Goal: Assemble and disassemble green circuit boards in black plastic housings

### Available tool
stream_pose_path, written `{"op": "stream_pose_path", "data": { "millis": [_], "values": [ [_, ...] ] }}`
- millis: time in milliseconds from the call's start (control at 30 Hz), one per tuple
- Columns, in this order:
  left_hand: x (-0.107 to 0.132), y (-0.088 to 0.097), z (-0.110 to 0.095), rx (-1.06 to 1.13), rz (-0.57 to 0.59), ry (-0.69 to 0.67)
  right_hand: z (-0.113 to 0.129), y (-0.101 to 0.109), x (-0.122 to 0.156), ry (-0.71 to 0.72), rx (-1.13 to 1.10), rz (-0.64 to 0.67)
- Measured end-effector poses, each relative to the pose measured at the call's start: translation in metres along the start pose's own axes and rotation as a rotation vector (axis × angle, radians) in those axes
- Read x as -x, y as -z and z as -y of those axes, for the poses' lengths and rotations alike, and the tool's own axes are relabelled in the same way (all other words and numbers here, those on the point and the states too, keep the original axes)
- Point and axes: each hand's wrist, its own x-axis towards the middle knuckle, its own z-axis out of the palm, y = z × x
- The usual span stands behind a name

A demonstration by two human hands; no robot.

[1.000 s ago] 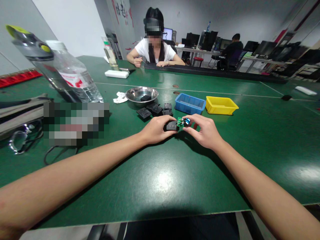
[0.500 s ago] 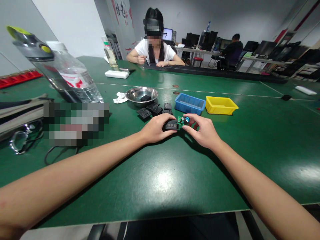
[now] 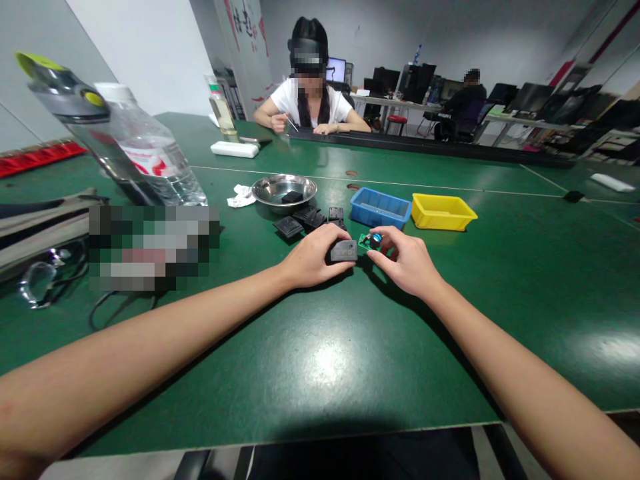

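Green tabletop (image 3: 325, 320) stretches broadly between the two forearms, from the hands down to the near edge, which both forearms cross at the lower corners of the view. Fingers and thumb of the left hand (image 3: 316, 259) close around a dark housing (image 3: 345, 251), whose right end sticks out beyond the fingertips. Just beside that end, with a thin gap showing between, is a small circuit board (image 3: 369, 241), pinched between the thumb and fingers of the right hand (image 3: 407, 260). Room is tightest on the far side of the hands: a cluster of black parts (image 3: 289, 227) sits close beyond the left one, backed by a steel bowl (image 3: 267, 199), and a blue bin (image 3: 377, 217) stands near the right fingers, with a yellow bin (image 3: 443, 221) at its right. Rightward, past the yellow bin and the right forearm, green surface spreads widely to the side of the view. On the left, a pixelated object (image 3: 155, 247) and a large clear bottle (image 3: 155, 163) limit the space beyond the left forearm.
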Motion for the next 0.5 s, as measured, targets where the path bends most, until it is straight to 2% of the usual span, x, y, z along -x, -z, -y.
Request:
{"op": "stream_pose_path", "data": {
  "millis": [500],
  "values": [
    [0.0017,-0.0022,0.0001,0.025,-0.090,0.010,-0.0005,-0.0011,-0.0013,-0.067,0.038,-0.012]
  ]
}}
